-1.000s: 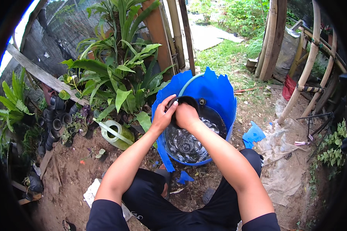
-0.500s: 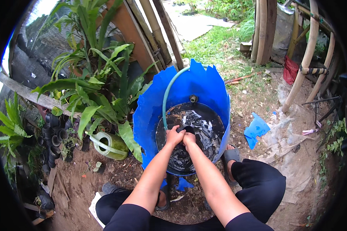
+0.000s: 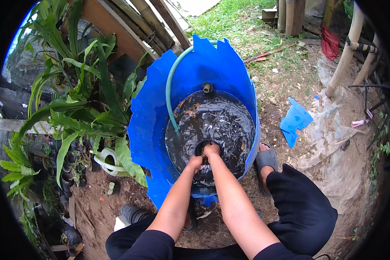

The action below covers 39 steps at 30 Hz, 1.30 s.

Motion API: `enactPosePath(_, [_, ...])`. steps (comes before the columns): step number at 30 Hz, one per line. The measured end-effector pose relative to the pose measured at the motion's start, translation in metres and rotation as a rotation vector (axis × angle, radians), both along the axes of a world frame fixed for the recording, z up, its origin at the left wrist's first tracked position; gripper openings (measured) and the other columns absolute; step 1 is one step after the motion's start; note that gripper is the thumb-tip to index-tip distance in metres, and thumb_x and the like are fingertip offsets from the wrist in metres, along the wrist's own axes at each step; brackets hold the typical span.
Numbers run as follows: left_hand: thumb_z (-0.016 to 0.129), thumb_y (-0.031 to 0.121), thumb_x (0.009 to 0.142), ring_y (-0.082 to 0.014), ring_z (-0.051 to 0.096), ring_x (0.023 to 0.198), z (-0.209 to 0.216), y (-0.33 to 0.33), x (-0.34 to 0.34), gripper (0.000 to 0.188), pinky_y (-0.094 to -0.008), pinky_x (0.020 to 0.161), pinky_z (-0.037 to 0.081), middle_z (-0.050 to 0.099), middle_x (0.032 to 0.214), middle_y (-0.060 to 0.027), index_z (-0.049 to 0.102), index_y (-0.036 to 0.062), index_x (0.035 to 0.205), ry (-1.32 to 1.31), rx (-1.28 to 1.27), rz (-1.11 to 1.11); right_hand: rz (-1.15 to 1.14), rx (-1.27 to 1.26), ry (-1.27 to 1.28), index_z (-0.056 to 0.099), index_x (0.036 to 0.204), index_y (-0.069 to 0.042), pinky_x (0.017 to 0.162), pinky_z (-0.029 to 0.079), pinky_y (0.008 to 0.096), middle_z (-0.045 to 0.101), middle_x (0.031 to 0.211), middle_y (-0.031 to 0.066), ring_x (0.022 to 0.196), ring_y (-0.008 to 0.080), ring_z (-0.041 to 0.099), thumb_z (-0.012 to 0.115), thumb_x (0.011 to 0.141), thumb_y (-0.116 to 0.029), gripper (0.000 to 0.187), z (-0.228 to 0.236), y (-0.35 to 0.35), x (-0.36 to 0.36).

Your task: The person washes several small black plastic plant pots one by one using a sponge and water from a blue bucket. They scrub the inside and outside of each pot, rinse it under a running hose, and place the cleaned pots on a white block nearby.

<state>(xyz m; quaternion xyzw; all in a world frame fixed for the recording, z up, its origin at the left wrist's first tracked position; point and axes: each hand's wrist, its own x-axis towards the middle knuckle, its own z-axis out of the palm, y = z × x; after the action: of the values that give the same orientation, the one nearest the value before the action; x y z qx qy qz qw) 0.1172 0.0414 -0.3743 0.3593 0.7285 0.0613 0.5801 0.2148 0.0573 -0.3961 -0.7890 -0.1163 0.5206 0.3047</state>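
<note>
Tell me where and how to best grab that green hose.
Probably by the upper curve of the green hose, from above, through the open top of the blue barrel: that arch stands clear of the dark water, while the lower end dips in, and the barrel's edge is jagged.

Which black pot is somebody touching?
The black pot in the blue barrel, with the left hand and right hand on it. The other black pots are on the left, outside the barrel, untouched.
</note>
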Motion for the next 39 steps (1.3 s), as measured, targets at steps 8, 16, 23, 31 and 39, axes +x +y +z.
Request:
enactPosePath(8, [0.053, -0.002, 0.092, -0.0349, 0.062, 0.124, 0.049, 0.018, 0.016, 0.093, -0.0474, 0.078, 0.065, 0.049, 0.154, -0.0176, 0.004, 0.0218, 0.169, 0.161, 0.303, -0.481, -0.032, 0.422, 0.038, 0.068, 0.124, 0.002, 0.1, 0.053, 0.0415, 0.073, 0.12, 0.0188, 0.113, 0.033, 0.07, 0.062, 0.082, -0.004, 0.043, -0.012, -0.003, -0.003])
enactPosePath(16, [0.046, -0.013, 0.086, -0.0322, 0.054, 0.137, 0.078, 0.018, -0.003, 0.098, -0.0403, 0.105, 0.052, 0.052, 0.153, -0.0194, 0.006, 0.0202, 0.169, 0.169, 0.326, -0.264, 0.159, 0.42, 0.432, 0.079, 0.103, -0.002, 0.082, 0.059, 0.0361, 0.078, 0.1, 0.0136, 0.09, 0.025, 0.074, 0.059, 0.088, -0.003, 0.025, 0.049, 0.005, -0.01])
enactPosePath(23, [0.045, -0.01, 0.081, -0.0269, 0.069, 0.113, 0.077, 0.006, -0.027, 0.097, -0.0333, 0.082, 0.058, 0.065, 0.136, -0.0196, 0.012, 0.0146, 0.169, 0.043, 0.388, -0.04, 1.04, 0.824, -0.969, 0.082, 0.091, -0.011, 0.085, 0.059, 0.048, 0.075, 0.101, 0.0149, 0.097, 0.0348, 0.074, 0.066, 0.086, -0.015, 0.017, 0.066, -0.015, 0.001])
enactPosePath(31, [0.047, -0.01, 0.089, -0.0262, 0.062, 0.123, 0.084, 0.006, -0.034, 0.088, -0.0364, 0.099, 0.054, 0.059, 0.144, -0.0184, 0.019, 0.0149, 0.168, 0.064, 0.493, -0.18, 0.533, 0.354, -0.012, 0.081, 0.104, -0.006, 0.08, 0.062, 0.0391, 0.078, 0.102, 0.0155, 0.09, 0.0294, 0.077, 0.067, 0.085, -0.008, 0.023, 0.057, -0.007, -0.028])
enactPosePath(39, [0.052, 0.0, 0.093, -0.0436, 0.068, 0.114, 0.031, -0.002, -0.056, 0.1, -0.0479, 0.096, 0.054, 0.054, 0.146, -0.0308, -0.014, 0.0187, 0.166, 0.548, 0.755, -0.168, 0.64, 0.185, -0.295, 0.078, 0.106, -0.001, 0.096, 0.058, 0.0436, 0.075, 0.115, 0.023, 0.111, 0.0361, 0.072, 0.075, 0.077, -0.015, 0.032, 0.152, 0.027, 0.047])
